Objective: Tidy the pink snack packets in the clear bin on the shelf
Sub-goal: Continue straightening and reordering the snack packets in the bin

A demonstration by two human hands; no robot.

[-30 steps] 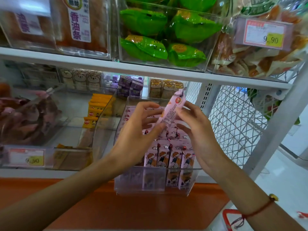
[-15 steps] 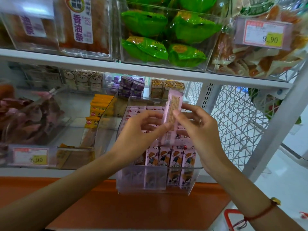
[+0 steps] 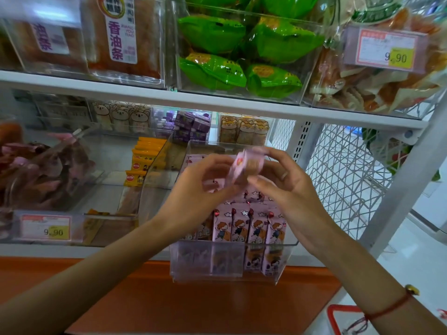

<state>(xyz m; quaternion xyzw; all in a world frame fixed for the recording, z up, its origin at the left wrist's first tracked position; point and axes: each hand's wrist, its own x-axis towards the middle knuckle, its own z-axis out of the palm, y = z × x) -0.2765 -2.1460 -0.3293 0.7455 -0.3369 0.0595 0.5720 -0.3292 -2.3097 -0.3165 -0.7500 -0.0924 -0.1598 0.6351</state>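
A clear bin (image 3: 289,257) stands on the lower shelf, pulled partly over its front edge. Several pink snack packets (image 3: 249,226) with a cartoon child stand upright in rows inside it. Above the bin, my left hand (image 3: 200,189) and my right hand (image 3: 285,184) hold one pink packet (image 3: 246,165) between them, pinching it with fingertips and thumbs. That packet is blurred and tilted, with its long side nearly level.
Left of the bin is a clear sloped bin with yellow packets (image 3: 142,163), and a bin of dark pink packets (image 3: 36,170) further left. The upper shelf (image 3: 217,102) carries green packets (image 3: 242,49). A wire mesh panel (image 3: 343,170) closes the right side. A red basket (image 3: 338,317) sits below.
The held packet stood upright half a second ago; it has turned over towards level and sits slightly higher and to the right. Both hands stayed on it above the bin.
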